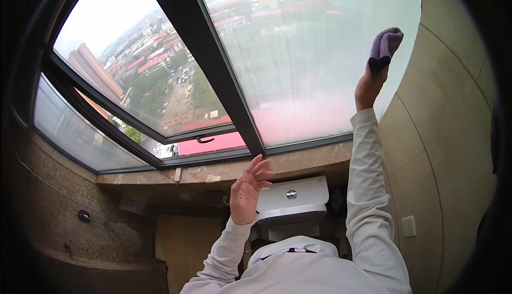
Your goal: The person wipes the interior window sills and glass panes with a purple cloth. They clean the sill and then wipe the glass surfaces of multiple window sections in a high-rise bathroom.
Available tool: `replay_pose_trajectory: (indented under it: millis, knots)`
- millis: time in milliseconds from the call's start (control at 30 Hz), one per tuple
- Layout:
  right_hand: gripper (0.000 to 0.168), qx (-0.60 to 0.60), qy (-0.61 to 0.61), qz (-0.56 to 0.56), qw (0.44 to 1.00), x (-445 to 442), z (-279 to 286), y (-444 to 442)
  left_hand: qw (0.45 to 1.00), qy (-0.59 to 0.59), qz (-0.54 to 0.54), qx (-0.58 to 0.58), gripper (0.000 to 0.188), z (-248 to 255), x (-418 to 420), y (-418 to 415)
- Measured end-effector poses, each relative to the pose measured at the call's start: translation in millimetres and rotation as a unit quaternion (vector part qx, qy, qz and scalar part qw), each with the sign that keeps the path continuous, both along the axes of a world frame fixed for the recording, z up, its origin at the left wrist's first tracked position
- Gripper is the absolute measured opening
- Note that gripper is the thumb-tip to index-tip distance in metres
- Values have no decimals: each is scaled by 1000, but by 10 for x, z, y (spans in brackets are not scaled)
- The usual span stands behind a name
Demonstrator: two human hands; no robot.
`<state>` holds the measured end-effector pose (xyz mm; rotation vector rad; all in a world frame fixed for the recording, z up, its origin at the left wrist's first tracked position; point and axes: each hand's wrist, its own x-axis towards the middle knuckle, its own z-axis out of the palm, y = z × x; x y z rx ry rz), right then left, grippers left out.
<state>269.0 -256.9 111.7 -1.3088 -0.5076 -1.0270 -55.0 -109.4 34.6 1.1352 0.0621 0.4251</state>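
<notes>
My right hand (pixel 369 88) reaches up along the right side of a large window pane (pixel 304 66). It grips a folded purple cloth (pixel 386 44) with a dark part near the fingers; whether the cloth touches the glass I cannot tell. The pane looks hazy, with vertical streaks and a whiter area towards the right. My left hand (pixel 249 192) is raised palm up with its fingers apart and nothing in it. In the picture it lies just below the marble sill (pixel 308 160), beside the white toilet tank (pixel 296 192).
To the left, a dark-framed sash (pixel 160 74) with a handle (pixel 205 140) is tilted out, high above buildings and trees. Mosaic tile (pixel 60 198) with a shower valve (pixel 84 215) is at left. A tiled wall (pixel 432 142) with a switch plate (pixel 408 226) flanks my right arm.
</notes>
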Motion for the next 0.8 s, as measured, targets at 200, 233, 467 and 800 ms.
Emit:
replay_pose_trajectory:
  millis: [200,233,467,800]
  knots:
    - [74,-225,22,-144,963,199,-604,341,818,89,241,514,39,-203,-21,285]
    - [74,-215,33,-146,965,244,-893,310,820,88,232,516,39,-217,7,265]
    - [50,-83,294,-35,952,250,-2961,14,793,88,216,563,40,-337,13,105]
    - [42,47,275,33,960,592,-451,-407,795,125,203,558,42,-632,-26,136]
